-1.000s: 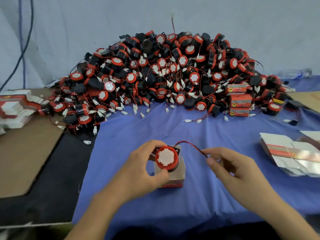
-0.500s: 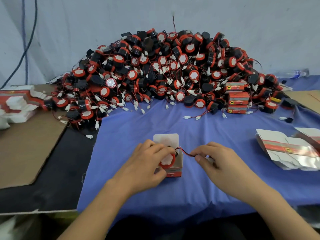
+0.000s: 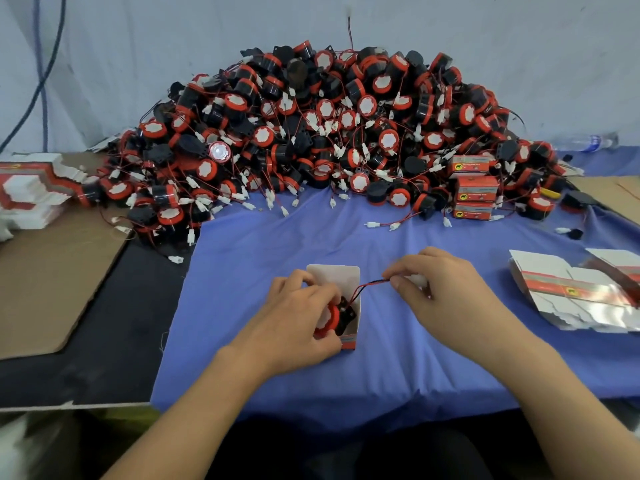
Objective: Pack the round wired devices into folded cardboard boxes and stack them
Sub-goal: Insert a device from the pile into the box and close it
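A small open cardboard box (image 3: pixel 349 282) stands on the blue cloth (image 3: pixel 346 368) with its white flap up. My left hand (image 3: pixel 294 323) grips a round red-and-black device (image 3: pixel 332 318) and holds it tilted in the box's mouth. The device's red-black wire (image 3: pixel 367 285) runs right to my right hand (image 3: pixel 446 296), which pinches its end. A big pile of the same wired devices (image 3: pixel 329 133) lies at the back. Three packed boxes (image 3: pixel 474 188) are stacked at the pile's right side.
Flat unfolded box blanks (image 3: pixel 571 292) lie at the right on the cloth. Another heap of blanks (image 3: pixel 27 192) sits at far left on brown cardboard (image 3: pixel 48 278). Loose white connectors trail from the pile's front edge. A bottle (image 3: pixel 588 142) lies at the back right.
My left hand has tipped the device from above the box down into its opening. My right hand has drawn the wire out to the right; the box flap now shows.
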Tool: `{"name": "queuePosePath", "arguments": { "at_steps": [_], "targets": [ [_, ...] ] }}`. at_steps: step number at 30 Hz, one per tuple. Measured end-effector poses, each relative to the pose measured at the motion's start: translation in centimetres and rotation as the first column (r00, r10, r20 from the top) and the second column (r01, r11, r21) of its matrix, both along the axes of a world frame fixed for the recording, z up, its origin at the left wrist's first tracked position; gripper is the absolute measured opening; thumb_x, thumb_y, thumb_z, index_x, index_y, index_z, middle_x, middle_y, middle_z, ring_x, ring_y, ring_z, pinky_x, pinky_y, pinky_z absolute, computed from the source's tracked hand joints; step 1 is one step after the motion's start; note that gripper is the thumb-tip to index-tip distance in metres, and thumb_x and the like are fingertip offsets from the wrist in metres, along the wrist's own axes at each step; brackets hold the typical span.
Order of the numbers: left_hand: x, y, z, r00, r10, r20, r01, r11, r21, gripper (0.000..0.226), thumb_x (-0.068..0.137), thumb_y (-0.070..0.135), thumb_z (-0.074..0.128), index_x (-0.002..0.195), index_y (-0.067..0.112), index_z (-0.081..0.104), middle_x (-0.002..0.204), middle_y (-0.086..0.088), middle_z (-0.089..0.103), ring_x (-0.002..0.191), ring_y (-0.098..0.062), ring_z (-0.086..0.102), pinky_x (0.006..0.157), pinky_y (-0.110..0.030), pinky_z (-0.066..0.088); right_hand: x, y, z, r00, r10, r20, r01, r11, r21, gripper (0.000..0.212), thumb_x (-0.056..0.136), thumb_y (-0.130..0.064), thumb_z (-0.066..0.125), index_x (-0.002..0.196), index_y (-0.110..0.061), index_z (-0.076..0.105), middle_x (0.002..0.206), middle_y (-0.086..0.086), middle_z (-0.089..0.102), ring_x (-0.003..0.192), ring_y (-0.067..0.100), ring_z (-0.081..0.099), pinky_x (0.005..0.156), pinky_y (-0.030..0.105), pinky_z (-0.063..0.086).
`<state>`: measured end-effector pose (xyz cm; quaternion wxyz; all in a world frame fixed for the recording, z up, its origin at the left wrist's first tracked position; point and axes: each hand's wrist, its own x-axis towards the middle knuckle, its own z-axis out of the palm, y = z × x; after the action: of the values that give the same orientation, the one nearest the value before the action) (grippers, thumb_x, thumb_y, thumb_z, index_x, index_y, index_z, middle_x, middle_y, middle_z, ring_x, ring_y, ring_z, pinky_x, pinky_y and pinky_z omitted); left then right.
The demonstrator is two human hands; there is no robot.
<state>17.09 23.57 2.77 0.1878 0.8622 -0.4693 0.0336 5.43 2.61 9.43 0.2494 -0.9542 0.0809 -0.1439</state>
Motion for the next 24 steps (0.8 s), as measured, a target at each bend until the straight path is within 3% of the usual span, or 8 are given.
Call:
{"name": "queuePosePath", "arguments": {
  "at_steps": [6,9,13,15,18,20,22,24],
  "targets": [
    [-0.3,-0.3,-0.6,0.999,-0.044,0.03,0.043,0.998,0.039,0.032,0.088,0.029,0.056,0.118,0.029,0.065,0.116,0.015,0.055,0.114,-0.015,0.04,0.096,-0.031,0.033,0.6,0.9,0.0,1.0,0.003,0.025,-0.004,0.998,0.065,0.014,0.094,-0.018,0.07,0.1,-0.03,0.072,0.083,-0.012,0.064,0.086,-0.004,0.058,0.069,0.009,0.042],
    [-0.5,-0.1,-1.1,0.999,-0.03,0.034,0.029,0.999,0.042,0.035,0.1,0.033,0.049,0.131,0.035,0.066,0.122,0.009,0.051,0.114,-0.016,0.041,0.092,-0.034,0.033,1.1,1.6,-0.1,1.0,0.004,0.016,-0.006,0.99,0.14,0.017,0.09,-0.016,0.072,0.096,-0.032,0.072,0.083,-0.015,0.068,0.08,-0.001,0.062,0.068,0.013,0.048],
    [-1.3,0.0,-1.9,0.997,-0.04,0.073,0.034,0.996,0.087,0.046,0.104,0.044,0.028,0.139,0.038,0.058,0.127,0.018,0.053,0.124,-0.017,0.038,0.098,-0.038,0.034,2.5,3.1,-0.8,0.999,0.029,-0.013,-0.025,0.97,0.241,0.019,0.088,-0.017,0.072,0.087,-0.036,0.069,0.086,-0.013,0.071,0.076,0.0,0.067,0.062,0.013,0.051],
    [-1.5,0.0,-2.4,0.997,-0.01,0.072,0.011,1.0,-0.006,0.038,0.104,0.044,0.034,0.127,0.035,0.062,0.119,0.02,0.059,0.124,-0.02,0.042,0.097,-0.041,0.037,3.3,4.1,-1.3,0.999,0.036,-0.032,-0.028,0.972,0.231,0.018,0.089,-0.016,0.069,0.088,-0.035,0.068,0.09,-0.012,0.072,0.079,0.002,0.068,0.065,0.016,0.054],
    [-1.9,-0.3,-3.5,0.997,0.071,0.008,-0.067,0.974,-0.215,0.012,0.098,0.03,0.058,0.11,0.031,0.06,0.108,0.026,0.06,0.12,-0.016,0.043,0.096,-0.037,0.036,4.4,5.5,-2.1,0.995,0.081,-0.061,-0.065,0.971,0.23,0.009,0.093,-0.017,0.066,0.095,-0.026,0.069,0.092,-0.009,0.072,0.083,0.008,0.069,0.075,0.031,0.059],
    [-2.3,-0.8,-4.1,0.988,0.134,-0.077,-0.153,0.917,-0.368,0.015,0.091,0.02,0.071,0.099,0.027,0.06,0.098,0.027,0.054,0.114,-0.016,0.047,0.097,-0.028,0.036,5.0,6.2,-2.5,0.992,0.099,-0.073,-0.087,0.985,0.152,0.006,0.097,-0.026,0.062,0.099,-0.023,0.067,0.092,-0.007,0.072,0.086,0.014,0.067,0.078,0.035,0.057],
    [-2.7,-1.2,-4.3,0.961,0.205,-0.187,-0.271,0.839,-0.471,0.02,0.087,0.017,0.076,0.093,0.024,0.058,0.091,0.022,0.054,0.106,-0.019,0.049,0.094,-0.015,0.031,5.4,6.6,-2.8,0.991,0.083,-0.101,-0.076,0.995,0.065,0.016,0.1,-0.035,0.056,0.103,-0.022,0.065,0.093,-0.004,0.071,0.088,0.021,0.065,0.08,0.038,0.054],
    [-3.0,-1.5,-4.4,0.932,0.243,-0.27,-0.355,0.773,-0.527,0.026,0.083,0.018,0.08,0.092,0.021,0.057,0.097,0.016,0.058,0.105,-0.018,0.049,0.093,-0.01,0.028,5.6,6.6,-3.0,0.989,0.06,-0.135,-0.058,0.998,0.023,0.021,0.102,-0.038,0.051,0.107,-0.022,0.063,0.097,0.0,0.07,0.091,0.027,0.064,0.08,0.04,0.054]
  ]
}}
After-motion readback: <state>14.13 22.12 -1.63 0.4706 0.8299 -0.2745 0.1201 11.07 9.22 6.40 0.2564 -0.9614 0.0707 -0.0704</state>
